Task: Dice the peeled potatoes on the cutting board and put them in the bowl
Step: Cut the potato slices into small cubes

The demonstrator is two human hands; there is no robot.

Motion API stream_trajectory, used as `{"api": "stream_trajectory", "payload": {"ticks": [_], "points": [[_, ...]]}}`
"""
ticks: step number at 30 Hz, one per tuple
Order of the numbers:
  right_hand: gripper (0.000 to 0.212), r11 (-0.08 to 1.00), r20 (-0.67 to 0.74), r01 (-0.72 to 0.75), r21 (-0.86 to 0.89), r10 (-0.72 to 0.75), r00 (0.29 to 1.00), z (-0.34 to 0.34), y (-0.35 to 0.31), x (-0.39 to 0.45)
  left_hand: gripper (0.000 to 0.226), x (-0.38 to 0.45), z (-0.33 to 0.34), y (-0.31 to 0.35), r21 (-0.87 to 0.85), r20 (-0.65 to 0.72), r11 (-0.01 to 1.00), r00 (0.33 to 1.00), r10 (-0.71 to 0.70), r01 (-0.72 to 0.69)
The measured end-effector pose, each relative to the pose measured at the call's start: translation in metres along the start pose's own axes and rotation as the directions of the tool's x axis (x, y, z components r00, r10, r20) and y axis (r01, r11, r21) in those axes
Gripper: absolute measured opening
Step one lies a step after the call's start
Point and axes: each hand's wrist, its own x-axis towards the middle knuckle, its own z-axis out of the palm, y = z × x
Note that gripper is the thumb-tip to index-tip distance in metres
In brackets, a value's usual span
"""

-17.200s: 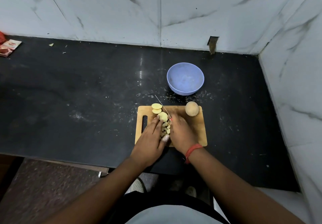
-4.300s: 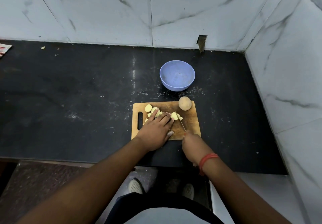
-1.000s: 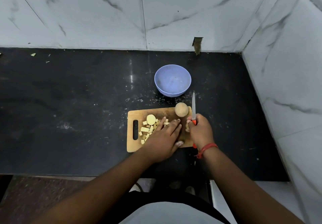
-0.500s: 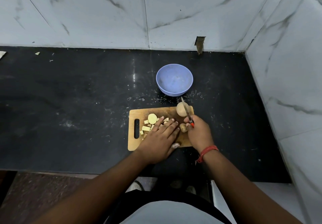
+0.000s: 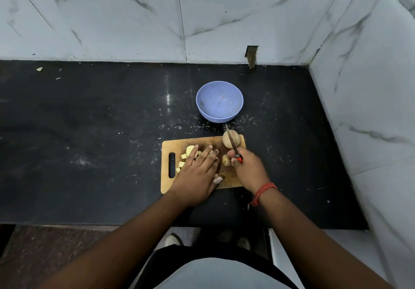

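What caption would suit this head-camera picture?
Left hand covers diced potato on the cutting board; right hand holds a knife.

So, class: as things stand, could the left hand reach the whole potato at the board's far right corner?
Probably not cleanly: the knife in the right hand lies across the whole potato, and the left hand rests flat over the cut pieces.

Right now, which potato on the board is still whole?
The round potato at the cutting board's far right corner, behind the knife blade; the pieces by the left hand are already cut.
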Motion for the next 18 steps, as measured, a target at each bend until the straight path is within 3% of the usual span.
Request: {"api": "stream_trajectory", "payload": {"ticks": [4, 6, 13, 18], "points": [[0.016, 0.997, -0.071, -0.026, 0.075, 0.031, 0.997, -0.005, 0.0, -0.004, 0.06, 0.002, 0.002, 0.007, -0.035, -0.018, 0.994, 0.995, 0.102, -0.102], [0.014, 0.998, -0.043, -0.046, 0.042, 0.048, 0.998, -0.012, -0.002, -0.011, 0.062, 0.004, 0.004, 0.01, -0.043, 0.004, 0.993, 0.994, 0.108, -0.108], [0.019, 0.952, 0.132, -0.031, -0.304, 0.075, 0.989, -0.017, 0.001, -0.039, 0.064, 0.004, 0.008, 0.013, -0.025, 0.04, 0.998, 0.998, 0.054, -0.053], [0.027, 0.852, 0.147, -0.021, -0.523, 0.114, 0.983, -0.013, 0.006, -0.045, 0.064, 0.005, 0.007, 0.014, -0.022, 0.042, 0.999, 0.998, 0.035, -0.035]]}}
